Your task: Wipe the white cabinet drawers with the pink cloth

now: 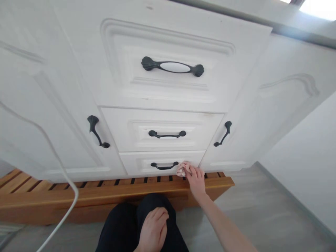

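My right hand [196, 180] is closed on a crumpled pink cloth [184, 169]. It presses the cloth against the lower right part of the bottom drawer [136, 163], just beside the right end of that drawer's dark handle [164, 166]. On my knee, in dark trousers [120, 224], rests my left hand [154, 227], its fingers curled in and no object showing in it. Above the bottom drawer are a middle drawer [120, 122] and a larger top drawer [118, 73], all white and pushed in.
White cabinet doors with dark handles flank the drawers, the left handle [97, 131] and the right handle [223, 134]. Below runs a slatted wooden bench or frame [110, 194]. A white cable [75, 190] hangs across the left side. Grey floor [252, 210] and a white wall lie at right.
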{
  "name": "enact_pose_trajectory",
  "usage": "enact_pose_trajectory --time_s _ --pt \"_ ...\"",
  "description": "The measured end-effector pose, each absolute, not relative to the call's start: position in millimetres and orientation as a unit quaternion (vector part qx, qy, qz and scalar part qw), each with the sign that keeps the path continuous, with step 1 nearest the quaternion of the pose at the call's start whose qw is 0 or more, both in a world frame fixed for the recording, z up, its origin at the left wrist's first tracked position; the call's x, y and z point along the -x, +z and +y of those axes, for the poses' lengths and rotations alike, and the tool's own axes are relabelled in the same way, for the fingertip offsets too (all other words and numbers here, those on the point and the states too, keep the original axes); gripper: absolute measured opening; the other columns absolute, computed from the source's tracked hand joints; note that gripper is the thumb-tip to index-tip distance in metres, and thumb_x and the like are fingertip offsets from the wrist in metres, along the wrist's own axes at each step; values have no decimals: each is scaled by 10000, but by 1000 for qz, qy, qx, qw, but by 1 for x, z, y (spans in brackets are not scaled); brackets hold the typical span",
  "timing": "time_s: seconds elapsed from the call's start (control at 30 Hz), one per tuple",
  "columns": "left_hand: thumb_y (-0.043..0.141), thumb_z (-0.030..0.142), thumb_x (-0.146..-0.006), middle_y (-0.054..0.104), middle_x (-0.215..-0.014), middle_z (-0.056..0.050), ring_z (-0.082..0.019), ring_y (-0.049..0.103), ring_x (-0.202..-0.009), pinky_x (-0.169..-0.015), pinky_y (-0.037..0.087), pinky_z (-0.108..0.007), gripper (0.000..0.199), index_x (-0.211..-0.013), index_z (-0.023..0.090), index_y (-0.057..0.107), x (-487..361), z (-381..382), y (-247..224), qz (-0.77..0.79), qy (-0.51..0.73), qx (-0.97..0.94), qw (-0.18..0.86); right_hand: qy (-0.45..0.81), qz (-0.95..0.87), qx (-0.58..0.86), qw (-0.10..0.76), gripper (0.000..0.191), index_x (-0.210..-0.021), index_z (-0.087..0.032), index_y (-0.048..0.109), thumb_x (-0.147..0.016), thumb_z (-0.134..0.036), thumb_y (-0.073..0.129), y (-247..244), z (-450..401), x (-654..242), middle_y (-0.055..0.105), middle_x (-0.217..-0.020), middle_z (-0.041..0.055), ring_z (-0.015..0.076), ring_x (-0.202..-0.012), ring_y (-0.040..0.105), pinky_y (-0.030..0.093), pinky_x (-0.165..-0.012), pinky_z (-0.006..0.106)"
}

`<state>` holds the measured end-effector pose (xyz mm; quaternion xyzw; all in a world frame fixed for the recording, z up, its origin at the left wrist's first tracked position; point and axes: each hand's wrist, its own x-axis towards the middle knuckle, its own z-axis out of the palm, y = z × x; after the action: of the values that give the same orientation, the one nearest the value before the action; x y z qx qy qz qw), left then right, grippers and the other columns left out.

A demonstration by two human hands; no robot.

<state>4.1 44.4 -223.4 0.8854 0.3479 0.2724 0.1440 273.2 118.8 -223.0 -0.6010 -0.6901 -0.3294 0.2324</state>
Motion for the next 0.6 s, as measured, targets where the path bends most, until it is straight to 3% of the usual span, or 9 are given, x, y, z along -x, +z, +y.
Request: enact_pose_trajectory --time_s 0.17,0.27,0.4,0.5,0.6 --pt "403 72 -805 700 -1030 -41 -195 666 -956 -835 586 -363 293 -925 232 617 -7 39 -223 360 250 -890 124 -290 -616 694 236 543 -1393 -270 543 -899 -83 418 -248 97 -225 627 -1177 156 277 -1002 524 434 -760 425" --pt "418 77 -804 709 -1065 -30 -176 670 -985 -848 585 -328 309 -945 243 637 -6 39 -223 351 244 -902 66 -239 -614 712 242 589 -1444 -327 479 -906 -103 400 -238 93 -219 620 -1180 142 274 -988 528 439 -747 412" --pt "504 148 -814 618 -1360 -45 -197 592 -1217 -972 536 -323 474 -1270 250 589 -7 48 -220 338 253 -902 -94 -281 -555 724 298 573 -1490 -237 415 -932 -112 372 -206 105 -255 557 -1244 176 279 -1065 510 442 -893 444" --pt "518 192 -856 532 -1471 -25 -212 489 -1340 -1072 443 -339 581 -1430 258 463 -21 65 -209 380 279 -871 -138 -297 -516 744 304 539 -1486 -127 404 -949 -145 360 -188 115 -284 513 -1273 235 308 -1110 478 433 -930 474" --pt "526 250 -892 479 -1519 -41 -224 414 -1401 -1131 355 -348 608 -1484 239 389 -41 90 -190 420 314 -842 -129 -289 -550 737 265 517 -1426 -194 495 -925 -115 397 -194 105 -290 571 -1207 193 277 -997 513 460 -834 433"
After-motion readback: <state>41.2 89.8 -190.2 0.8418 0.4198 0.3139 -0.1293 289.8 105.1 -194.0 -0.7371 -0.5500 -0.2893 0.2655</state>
